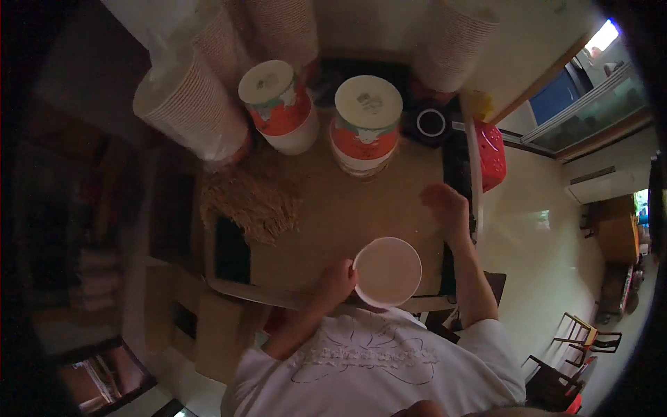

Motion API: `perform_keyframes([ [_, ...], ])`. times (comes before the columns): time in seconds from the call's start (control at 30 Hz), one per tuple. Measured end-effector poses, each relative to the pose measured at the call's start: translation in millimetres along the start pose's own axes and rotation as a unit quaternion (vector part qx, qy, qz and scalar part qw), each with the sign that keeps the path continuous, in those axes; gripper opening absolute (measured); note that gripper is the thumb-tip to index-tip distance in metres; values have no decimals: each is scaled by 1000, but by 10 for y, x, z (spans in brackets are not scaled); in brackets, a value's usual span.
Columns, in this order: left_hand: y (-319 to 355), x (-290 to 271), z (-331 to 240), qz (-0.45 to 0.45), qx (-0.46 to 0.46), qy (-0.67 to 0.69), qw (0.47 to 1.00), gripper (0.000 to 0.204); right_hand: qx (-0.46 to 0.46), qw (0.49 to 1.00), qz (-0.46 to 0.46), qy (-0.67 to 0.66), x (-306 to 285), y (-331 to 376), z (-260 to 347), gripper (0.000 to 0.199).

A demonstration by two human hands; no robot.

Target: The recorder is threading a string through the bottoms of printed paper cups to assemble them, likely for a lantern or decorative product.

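Note:
My left hand [339, 281] grips the rim of a white paper tub [389, 272] at its left side. The tub's open mouth faces up, close to my shirt at the table's near edge, and I see nothing inside it. My right hand [445, 203] hovers by the table's right edge, apart from the tub, with fingers loosely stretched leftward and nothing visible in them. Beyond my hands stand two orange-and-white tubs, a right one [367, 142] and a left one [285, 115], each topped by a pale lid. A heap of thin brown strands [253, 205] lies at the left.
Tall stacks of nested white tubs line the back, including a left stack [187, 104] and a right stack [455, 45]. A dark object with a pale ring [431, 124] sits at the back right. A red plastic item [490, 154] stands beyond the table's right edge; chairs [580, 337] are farther right.

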State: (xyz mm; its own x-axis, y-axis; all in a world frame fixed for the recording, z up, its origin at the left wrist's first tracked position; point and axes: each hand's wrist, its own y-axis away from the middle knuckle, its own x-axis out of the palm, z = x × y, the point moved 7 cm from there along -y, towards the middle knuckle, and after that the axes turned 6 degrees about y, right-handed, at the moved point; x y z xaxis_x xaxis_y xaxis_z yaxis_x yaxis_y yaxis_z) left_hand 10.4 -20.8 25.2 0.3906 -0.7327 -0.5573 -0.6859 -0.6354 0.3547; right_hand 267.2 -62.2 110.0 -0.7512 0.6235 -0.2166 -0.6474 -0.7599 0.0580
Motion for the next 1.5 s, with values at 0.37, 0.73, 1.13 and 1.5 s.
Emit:
perform_keyframes([
  [0.37, -307, -458, -463, -51, 60, 83, 993, 25, -56, 974, 48, -215, 47, 787, 653, 6],
  [0.73, -942, 513, -683, 95, 209, -53, 972, 43, -178, 942, -6, -283, -372, 1148, 1334, 8],
  [1.13, -367, 189, 306, -114, 26, 113, 987, 59, -119, 907, -248, -319, -1203, 1161, 900, 15],
  [1.5, -473, -114, -28, -180, 124, -2, 976, 62, 183, 961, 183, -96, 324, 921, -298, 17],
])
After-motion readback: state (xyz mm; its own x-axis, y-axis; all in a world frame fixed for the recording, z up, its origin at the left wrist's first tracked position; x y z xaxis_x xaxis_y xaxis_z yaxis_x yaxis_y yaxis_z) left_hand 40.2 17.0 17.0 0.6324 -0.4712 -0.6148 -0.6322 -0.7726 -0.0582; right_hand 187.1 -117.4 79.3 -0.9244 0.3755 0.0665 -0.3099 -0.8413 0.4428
